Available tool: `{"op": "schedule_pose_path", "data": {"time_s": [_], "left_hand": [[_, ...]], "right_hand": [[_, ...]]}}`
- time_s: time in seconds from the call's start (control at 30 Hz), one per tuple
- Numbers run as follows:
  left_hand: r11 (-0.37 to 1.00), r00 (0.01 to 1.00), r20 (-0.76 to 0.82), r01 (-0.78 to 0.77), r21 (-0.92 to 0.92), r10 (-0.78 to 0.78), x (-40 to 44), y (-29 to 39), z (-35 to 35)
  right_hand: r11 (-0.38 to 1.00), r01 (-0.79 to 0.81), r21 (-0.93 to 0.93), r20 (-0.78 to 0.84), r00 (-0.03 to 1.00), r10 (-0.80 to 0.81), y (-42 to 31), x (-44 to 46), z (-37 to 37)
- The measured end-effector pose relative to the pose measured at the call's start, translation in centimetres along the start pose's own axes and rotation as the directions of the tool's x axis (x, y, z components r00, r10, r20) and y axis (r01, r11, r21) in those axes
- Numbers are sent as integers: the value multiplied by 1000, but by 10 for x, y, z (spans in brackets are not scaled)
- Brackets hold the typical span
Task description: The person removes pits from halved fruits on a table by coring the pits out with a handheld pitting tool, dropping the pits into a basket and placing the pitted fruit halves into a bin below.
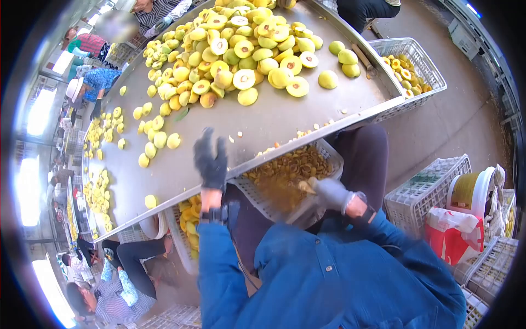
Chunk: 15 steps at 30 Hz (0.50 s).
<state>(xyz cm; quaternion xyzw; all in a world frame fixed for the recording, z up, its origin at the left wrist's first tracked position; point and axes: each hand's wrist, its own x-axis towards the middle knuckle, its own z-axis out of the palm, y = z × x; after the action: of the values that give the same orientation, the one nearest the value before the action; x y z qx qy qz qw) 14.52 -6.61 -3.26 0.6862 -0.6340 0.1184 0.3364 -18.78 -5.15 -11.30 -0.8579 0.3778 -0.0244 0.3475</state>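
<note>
My left hand (211,160), in a dark glove, is over the near edge of the metal table (263,123), its fingers apart and nothing in them. My right hand (331,194), in a grey glove, is above a crate (249,194) of brown pits and scraps (290,167). Its fingers are closed round a small tan object (307,186), blurred, which I cannot make out. Halved yellow fruit (244,79) with pits showing lies heaped across the table. A tool with a wooden handle (361,57) rests near the table's right edge.
A crate of cut fruit (408,77) stands beyond the right edge. More crates (427,183), a white bucket (471,189) and a red-and-white bag (453,233) are at the right. Another crate of yellow pieces (189,225) is below the table. Several people sit around the left and far sides.
</note>
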Motion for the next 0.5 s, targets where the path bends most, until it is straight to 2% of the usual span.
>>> {"op": "schedule_pose_path", "data": {"time_s": [0.07, 0.13, 0.17, 0.27, 0.37, 0.4, 0.43, 0.47, 0.5], "left_hand": [[999, 984, 172, 34, 23, -37, 35, -19, 65], [986, 921, 351, 149, 74, -166, 72, -7, 101], [986, 918, 360, 142, 85, -164, 81, -21, 133], [925, 881, 354, 200, 324, -314, 94, -2, 161], [968, 943, 260, 158, 194, -206, 89, -26, 171], [968, 964, 201, 203, -147, -172, 87, -35, 166], [769, 872, 391, 460, -445, -296, 86, -15, 135], [421, 727, 557, 687, -593, -402, 84, 4, 103], [202, 727, 575, 669, -715, -376, 69, 7, 87]], "right_hand": [[999, -46, 11, -7, 999, 46, -2, -3, -3], [996, -68, 60, 0, 998, 68, -1, -2, -8], [993, -80, 85, 3, 997, 80, 0, -1, -8], [990, -112, 85, -19, 993, 114, 1, 2, -6], [983, -128, 133, -22, 991, 132, -1, 3, -11], [978, -118, 173, -40, 991, 127, -3, 3, -15], [972, -105, 211, -59, 991, 119, -5, 4, -20], [961, -81, 264, -81, 991, 106, -7, 6, -24], [947, -58, 317, -101, 990, 94, -10, 9, -28]]}}
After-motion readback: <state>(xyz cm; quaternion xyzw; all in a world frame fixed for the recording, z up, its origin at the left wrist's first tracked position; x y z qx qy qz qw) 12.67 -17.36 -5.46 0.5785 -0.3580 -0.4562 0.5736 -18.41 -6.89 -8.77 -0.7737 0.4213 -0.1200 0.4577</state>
